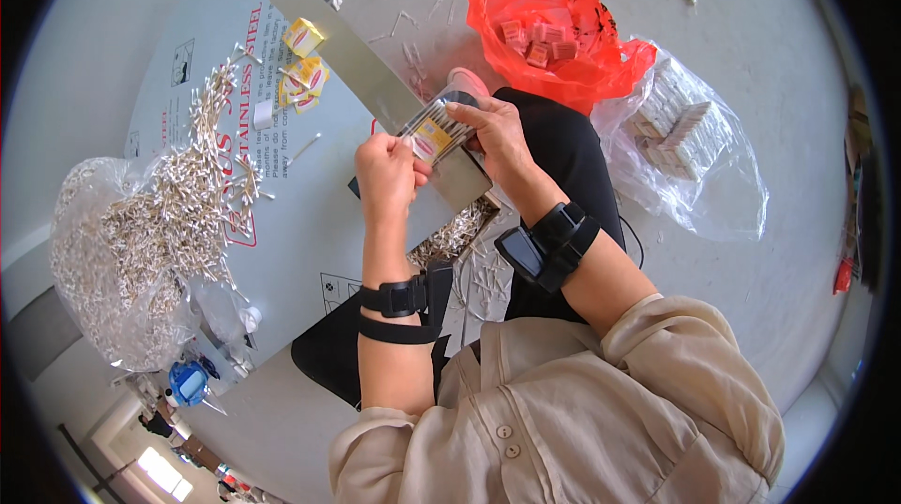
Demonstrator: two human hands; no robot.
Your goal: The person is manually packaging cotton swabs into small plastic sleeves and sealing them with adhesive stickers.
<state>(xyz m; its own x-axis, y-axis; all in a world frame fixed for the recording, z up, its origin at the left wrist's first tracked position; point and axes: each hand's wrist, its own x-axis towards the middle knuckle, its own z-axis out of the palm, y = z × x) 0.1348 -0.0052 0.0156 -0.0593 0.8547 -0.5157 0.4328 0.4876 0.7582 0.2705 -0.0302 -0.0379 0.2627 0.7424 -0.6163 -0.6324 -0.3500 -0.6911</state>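
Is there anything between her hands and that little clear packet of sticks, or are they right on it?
Nothing visible is in the way. The left hand and the right hand both grip the clear packet of sticks directly, holding it above the metal sheet.

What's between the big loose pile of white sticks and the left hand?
Head view: only bare sheet metal, with its protective film, separates the white stick pile from the left hand; the yellow packets lie farther up.

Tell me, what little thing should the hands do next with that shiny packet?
Probably press the packet's open end closed. Both the left hand and the right hand pinch it, and it already looks full of white sticks like those piled on the sheet.
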